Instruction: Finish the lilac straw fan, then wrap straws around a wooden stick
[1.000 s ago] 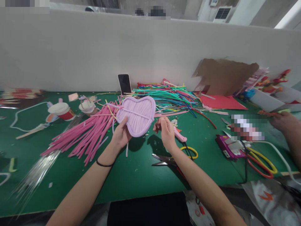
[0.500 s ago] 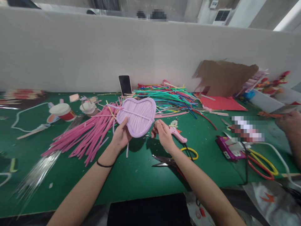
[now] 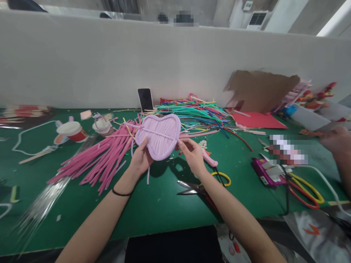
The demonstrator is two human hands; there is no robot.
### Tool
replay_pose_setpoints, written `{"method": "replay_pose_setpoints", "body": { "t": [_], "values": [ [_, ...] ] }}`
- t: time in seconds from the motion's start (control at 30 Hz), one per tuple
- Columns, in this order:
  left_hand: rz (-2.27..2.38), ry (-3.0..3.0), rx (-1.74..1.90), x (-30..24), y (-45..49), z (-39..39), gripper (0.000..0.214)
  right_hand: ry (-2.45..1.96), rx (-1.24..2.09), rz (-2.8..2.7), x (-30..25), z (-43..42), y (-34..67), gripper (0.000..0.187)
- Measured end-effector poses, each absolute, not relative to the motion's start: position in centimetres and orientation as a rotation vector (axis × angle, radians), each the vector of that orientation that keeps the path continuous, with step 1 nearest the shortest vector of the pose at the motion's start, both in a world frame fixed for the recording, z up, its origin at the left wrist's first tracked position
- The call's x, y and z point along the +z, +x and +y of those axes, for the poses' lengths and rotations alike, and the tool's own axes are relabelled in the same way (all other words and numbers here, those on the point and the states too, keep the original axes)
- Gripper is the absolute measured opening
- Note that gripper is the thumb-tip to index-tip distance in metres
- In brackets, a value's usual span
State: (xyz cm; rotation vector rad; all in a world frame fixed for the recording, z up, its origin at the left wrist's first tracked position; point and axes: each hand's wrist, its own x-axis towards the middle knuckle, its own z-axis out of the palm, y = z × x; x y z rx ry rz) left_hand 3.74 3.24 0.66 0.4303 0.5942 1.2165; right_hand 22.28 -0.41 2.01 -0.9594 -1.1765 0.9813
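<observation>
My left hand (image 3: 142,157) grips a lilac heart (image 3: 161,137) made of pipe cleaners, thumb on its face and fingers behind. The heart lies on its side, with its point to the right and a lilac strip running across its middle. Loose lilac strips hang from its left end. At the heart's point, my right hand (image 3: 191,151) pinches with thumb and forefinger; the other fingers curl under. Below the right wrist lie scissors (image 3: 192,188) with yellow and red handles. A pink glue gun (image 3: 210,159) rests just behind that hand, partly covered.
Pink pipe cleaners (image 3: 90,160) spread on the left over clear wrapping. Coloured pipe cleaners (image 3: 197,111) are heaped at the back beside a phone (image 3: 145,99). A lidded cup (image 3: 72,130) stands at left. On the right are a purple power strip (image 3: 267,173) and another person's hand (image 3: 337,142).
My right hand has moved slightly left and up, and its thumb and forefinger have come onto the heart's point. The left hand keeps its hold on the heart.
</observation>
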Motion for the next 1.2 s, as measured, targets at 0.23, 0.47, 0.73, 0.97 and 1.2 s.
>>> {"method": "replay_pose_setpoints", "body": {
  "t": [0.23,0.47,0.73,0.97,1.2],
  "values": [
    [0.623,0.461,1.257,0.89,3.85,2.83,0.043,-0.927,0.995,-1.15,1.94,-0.12,22.74,0.019],
    [0.619,0.481,1.27,0.92,3.74,3.1,0.043,-0.949,0.978,-1.193,2.22,-0.25,23.08,0.022],
    [0.633,0.46,1.248,0.53,3.73,3.36,0.042,-0.917,1.019,-1.21,2.41,-0.68,22.71,0.024],
    [0.664,0.512,1.274,0.57,3.66,3.31,0.037,-0.941,0.977,-1.207,2.15,-0.53,22.67,0.024],
    [0.697,0.509,1.304,0.36,3.74,3.3,0.035,-0.996,0.999,-1.246,2.19,-0.49,22.37,0.034]
  ]
}}
